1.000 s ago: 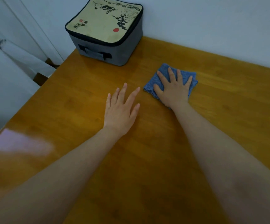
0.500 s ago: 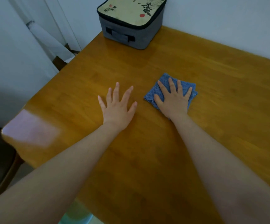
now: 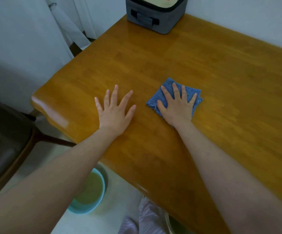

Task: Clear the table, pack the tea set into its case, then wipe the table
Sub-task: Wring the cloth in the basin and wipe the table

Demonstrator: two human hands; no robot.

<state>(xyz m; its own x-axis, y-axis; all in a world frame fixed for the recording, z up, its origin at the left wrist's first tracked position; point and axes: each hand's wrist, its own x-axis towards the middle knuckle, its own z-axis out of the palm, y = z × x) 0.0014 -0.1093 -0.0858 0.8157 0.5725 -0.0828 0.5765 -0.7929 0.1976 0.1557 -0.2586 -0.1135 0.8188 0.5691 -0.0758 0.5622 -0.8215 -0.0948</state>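
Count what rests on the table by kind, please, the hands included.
Hands: 2, the left hand and the right hand
Cloths: 1, the blue cloth under the right hand
Cases: 1, the grey case
Total: 4

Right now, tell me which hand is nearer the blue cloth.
Right. The right hand presses flat on the blue cloth; the left hand rests on the table to its left, not touching it.

Case [image 3: 169, 22] cut by top edge, lid mostly unseen. Cloth [image 3: 190, 92] middle hidden under right hand [image 3: 177, 108] — basin [image 3: 82, 210] partly behind left forearm [image 3: 60, 166].
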